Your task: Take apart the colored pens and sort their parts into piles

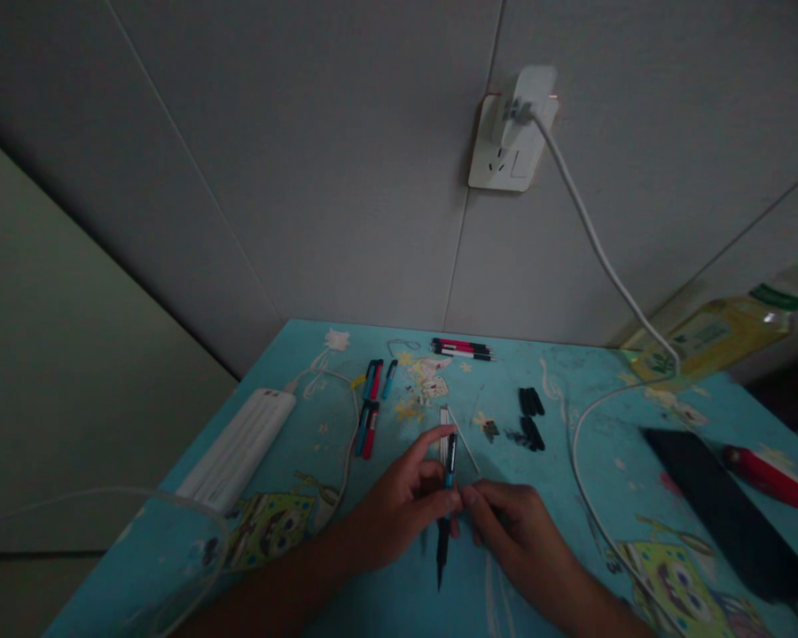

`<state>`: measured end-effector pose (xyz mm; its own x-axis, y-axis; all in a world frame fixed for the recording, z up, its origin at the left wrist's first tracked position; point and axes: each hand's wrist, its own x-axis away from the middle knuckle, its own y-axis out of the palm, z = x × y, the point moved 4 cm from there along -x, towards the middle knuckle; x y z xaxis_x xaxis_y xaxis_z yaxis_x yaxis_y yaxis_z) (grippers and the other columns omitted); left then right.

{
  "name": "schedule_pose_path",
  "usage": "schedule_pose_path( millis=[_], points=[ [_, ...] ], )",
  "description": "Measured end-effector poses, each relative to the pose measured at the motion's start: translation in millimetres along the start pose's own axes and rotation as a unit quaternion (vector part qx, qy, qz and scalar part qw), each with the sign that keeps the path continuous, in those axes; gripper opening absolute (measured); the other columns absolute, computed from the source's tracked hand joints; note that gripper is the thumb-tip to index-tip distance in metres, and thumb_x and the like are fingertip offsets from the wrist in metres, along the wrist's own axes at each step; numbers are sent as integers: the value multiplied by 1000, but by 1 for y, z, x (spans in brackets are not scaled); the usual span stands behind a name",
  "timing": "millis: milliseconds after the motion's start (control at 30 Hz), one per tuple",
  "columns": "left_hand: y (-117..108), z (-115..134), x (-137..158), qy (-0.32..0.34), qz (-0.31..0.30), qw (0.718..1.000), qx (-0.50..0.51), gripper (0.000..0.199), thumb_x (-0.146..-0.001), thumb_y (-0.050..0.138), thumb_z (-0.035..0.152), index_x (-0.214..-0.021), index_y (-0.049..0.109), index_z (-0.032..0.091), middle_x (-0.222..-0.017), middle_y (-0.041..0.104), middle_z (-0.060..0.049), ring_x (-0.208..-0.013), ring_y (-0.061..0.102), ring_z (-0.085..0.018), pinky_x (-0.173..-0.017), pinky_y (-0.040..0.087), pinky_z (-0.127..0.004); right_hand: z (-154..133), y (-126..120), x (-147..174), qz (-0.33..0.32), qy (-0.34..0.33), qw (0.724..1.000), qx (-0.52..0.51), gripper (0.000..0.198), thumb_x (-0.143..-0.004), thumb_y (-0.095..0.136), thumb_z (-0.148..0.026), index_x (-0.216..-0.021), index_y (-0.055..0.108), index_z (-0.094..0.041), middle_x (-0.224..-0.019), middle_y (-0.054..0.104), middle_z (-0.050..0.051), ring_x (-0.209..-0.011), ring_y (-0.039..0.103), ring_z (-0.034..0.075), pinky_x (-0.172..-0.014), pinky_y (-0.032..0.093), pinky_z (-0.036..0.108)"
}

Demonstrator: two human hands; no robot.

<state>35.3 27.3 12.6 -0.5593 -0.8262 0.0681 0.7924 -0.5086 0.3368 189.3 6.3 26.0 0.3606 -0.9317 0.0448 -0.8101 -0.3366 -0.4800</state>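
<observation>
My left hand (pixel 412 505) grips a pen (pixel 450 461) with a blue section and dark ends, held upright with its tip pointing toward me. My right hand (pixel 522 532) is closed in a pinch close beside the pen; whatever its fingertips hold is hidden. Just beyond the hands lie thin white refills (pixel 464 439). To the left are blue and red pen barrels (pixel 367 430). On the right, several short black grips (pixel 532 416) lie in two small groups near a few tiny dark parts (pixel 490 428).
Assembled pens (pixel 462 349) lie near the wall. A white power strip (pixel 243 447) and cable are at left. At right are a leaning bottle of yellow liquid (pixel 724 332), a dark cleaver-like blade (pixel 724 505), a red object (pixel 768 477) and a white charging cable (pixel 589 221).
</observation>
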Motion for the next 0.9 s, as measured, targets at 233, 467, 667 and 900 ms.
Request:
schedule_pose_path(
  millis=[233, 467, 667, 900],
  points=[
    [-1, -3, 0, -1, 4, 1000, 4, 75, -90, 63, 20, -153, 24, 29, -90, 65, -1, -71, 68, -17, -70, 52, -33, -1, 0, -3, 7, 4, 1000, -3, 48, -102, 41, -45, -71, 66, -18, -59, 52, -3, -54, 48, 10, -56, 36, 24],
    [0, -2, 1, 2, 0, 1000, 13, 67, -88, 64, 18, -147, 32, 26, -87, 66, -1, -70, 68, -17, -68, 52, -32, -1, 1, 0, -1, -4, 1000, -10, 49, -102, 39, -44, -72, 67, -18, -59, 53, -3, -54, 48, 10, -56, 36, 24],
    [0, -1, 1, -6, 2, 1000, 3, 71, -89, 65, 20, -150, 30, 29, -87, 65, 0, -71, 69, -17, -69, 53, -31, 0, 0, -1, -2, -12, 1000, -5, 47, -103, 40, -43, -74, 67, -19, -61, 54, -3, -55, 48, 10, -58, 37, 24],
    [0, 0, 1, -14, -7, 1000, 2, 67, -88, 65, 19, -147, 34, 27, -84, 64, 1, -70, 69, -17, -68, 53, -30, 2, 2, 0, -4, -2, 1000, -3, 48, -103, 40, -44, -73, 67, -18, -61, 55, -3, -56, 48, 10, -58, 36, 23]
  ],
)
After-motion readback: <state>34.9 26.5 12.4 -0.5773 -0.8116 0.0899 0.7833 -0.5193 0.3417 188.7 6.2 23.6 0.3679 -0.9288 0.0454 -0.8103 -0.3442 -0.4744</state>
